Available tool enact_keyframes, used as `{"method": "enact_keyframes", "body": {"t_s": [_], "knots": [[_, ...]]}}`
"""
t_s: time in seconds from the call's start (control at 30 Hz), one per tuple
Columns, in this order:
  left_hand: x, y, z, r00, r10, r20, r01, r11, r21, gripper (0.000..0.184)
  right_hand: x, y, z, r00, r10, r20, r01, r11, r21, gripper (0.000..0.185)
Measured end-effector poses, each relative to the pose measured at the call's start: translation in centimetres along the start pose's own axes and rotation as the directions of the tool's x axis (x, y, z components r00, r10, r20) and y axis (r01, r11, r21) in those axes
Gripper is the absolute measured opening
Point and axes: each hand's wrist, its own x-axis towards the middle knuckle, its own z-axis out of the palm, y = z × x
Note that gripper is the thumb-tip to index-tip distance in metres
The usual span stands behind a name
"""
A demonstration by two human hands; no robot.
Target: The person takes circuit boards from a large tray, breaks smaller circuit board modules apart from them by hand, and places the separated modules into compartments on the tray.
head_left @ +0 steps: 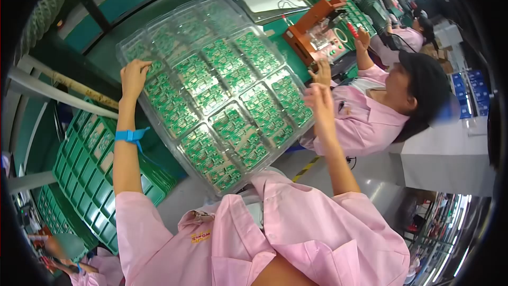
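A clear plastic tray point(206, 118) lies tilted in front of me, its compartments filled with green circuit boards point(227, 66). It appears to rest on more clear trays, whose far edge shows behind it. Reaching over the left rim, my left hand point(134, 78) has its fingers bent together at the corner of a compartment. Its fingertips pinch a small green circuit board point(155, 68), partly covered by the hand. A blue wrist strap point(130, 135) with a cord is on that arm. My right hand point(320, 105) is raised at the tray's right edge, fingers apart, slightly blurred, with nothing visible in it.
Green slotted trays point(87, 167) are stacked at the lower left. To the right a co-worker in a pink jacket point(365, 116) sits close, hands at an orange-framed device point(317, 32) with green buttons. A ribbed hose point(45, 13) hangs at the upper left.
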Motion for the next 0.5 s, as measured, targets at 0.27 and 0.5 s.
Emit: {"method": "enact_keyframes", "body": {"t_s": [0.27,0.5], "knots": [[-3.2,3.3,-1.4,0.927,0.043,-0.372,-0.057,0.998,-0.026,0.023,15.4,-15.2,-4.0,0.746,-0.655,-0.12,0.637,0.755,-0.159,0.02],[-14.1,7.9,-7.5,0.818,-0.261,-0.512,0.105,0.944,-0.312,0.02,38.5,-29.2,-3.1,0.42,-0.894,-0.158,0.546,0.388,-0.742,0.041]]}}
